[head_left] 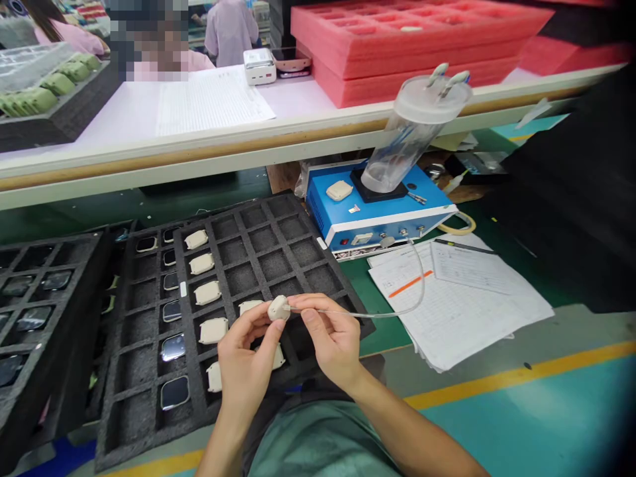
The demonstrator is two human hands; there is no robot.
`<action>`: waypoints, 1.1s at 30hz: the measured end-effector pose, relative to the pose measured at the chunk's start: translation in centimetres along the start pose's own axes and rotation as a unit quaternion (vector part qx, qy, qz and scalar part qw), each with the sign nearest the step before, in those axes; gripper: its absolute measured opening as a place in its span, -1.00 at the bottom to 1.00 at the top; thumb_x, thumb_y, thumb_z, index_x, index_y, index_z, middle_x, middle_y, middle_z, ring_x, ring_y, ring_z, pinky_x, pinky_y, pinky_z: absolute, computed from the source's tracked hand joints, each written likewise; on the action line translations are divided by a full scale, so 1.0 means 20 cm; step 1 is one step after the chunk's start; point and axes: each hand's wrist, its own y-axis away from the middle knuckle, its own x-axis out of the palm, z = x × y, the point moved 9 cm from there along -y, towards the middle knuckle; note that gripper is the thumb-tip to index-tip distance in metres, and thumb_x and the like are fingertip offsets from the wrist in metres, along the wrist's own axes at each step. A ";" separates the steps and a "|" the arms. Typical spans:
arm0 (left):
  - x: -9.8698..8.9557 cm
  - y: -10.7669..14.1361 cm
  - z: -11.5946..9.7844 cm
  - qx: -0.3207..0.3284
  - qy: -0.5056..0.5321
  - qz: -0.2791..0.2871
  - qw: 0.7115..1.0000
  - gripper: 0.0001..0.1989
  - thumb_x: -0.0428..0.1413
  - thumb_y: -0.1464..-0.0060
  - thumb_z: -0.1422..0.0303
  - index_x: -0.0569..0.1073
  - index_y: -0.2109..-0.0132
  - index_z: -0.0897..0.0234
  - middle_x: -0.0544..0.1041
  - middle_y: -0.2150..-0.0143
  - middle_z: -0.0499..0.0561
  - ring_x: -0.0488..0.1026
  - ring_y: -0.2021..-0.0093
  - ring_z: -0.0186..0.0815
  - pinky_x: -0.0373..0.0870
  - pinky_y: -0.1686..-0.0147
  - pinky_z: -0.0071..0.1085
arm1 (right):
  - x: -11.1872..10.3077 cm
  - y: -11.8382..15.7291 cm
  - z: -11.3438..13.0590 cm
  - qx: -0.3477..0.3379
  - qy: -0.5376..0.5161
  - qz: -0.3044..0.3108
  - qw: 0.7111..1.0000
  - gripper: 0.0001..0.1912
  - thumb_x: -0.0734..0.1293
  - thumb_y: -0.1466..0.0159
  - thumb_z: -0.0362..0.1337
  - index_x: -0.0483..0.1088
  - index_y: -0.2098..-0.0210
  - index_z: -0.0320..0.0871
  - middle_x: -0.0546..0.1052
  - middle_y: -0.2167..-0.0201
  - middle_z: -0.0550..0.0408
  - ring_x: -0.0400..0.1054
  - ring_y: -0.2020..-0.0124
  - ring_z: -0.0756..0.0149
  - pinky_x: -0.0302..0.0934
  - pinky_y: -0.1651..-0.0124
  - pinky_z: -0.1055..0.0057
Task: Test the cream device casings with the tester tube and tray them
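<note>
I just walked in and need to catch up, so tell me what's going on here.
A person holds a small cream case in the left hand, while the right hand pinches a clear tube close against it; whether the end is seated can't be made out. The tube runs to the front of a blue box. Below the hands lies a black foam tray with more cream cases in some compartments. Papers lie to the right.
</note>
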 end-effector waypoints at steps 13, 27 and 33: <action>0.01 0.01 0.01 -0.015 -0.010 0.001 1.000 -0.77 0.38 -0.04 0.37 0.68 0.11 0.24 0.72 0.17 0.07 0.67 0.23 -0.24 0.66 0.22 -0.41 | 0.00 0.00 -0.01 0.009 0.000 0.004 1.000 -0.83 0.33 -0.44 -0.33 0.60 0.15 -0.05 0.67 0.18 0.02 0.61 0.12 0.22 0.55 0.03 0.26; 0.00 0.01 0.00 -0.006 -0.004 0.002 1.000 -0.78 0.38 -0.05 0.42 0.68 0.11 0.22 0.72 0.17 0.03 0.67 0.23 -0.29 0.65 0.20 -0.48 | 0.00 0.00 -0.01 0.013 0.001 0.005 1.000 -0.82 0.33 -0.44 -0.35 0.61 0.15 -0.06 0.67 0.18 0.00 0.61 0.11 0.21 0.54 0.04 0.27; 0.01 0.01 0.01 0.001 -0.007 0.010 1.000 -0.77 0.37 -0.06 0.43 0.68 0.09 0.19 0.72 0.17 0.00 0.67 0.23 -0.34 0.63 0.19 -0.54 | 0.00 0.00 0.00 0.009 0.001 0.008 1.000 -0.81 0.33 -0.43 -0.37 0.61 0.15 -0.06 0.67 0.17 0.02 0.60 0.11 0.24 0.53 0.04 0.30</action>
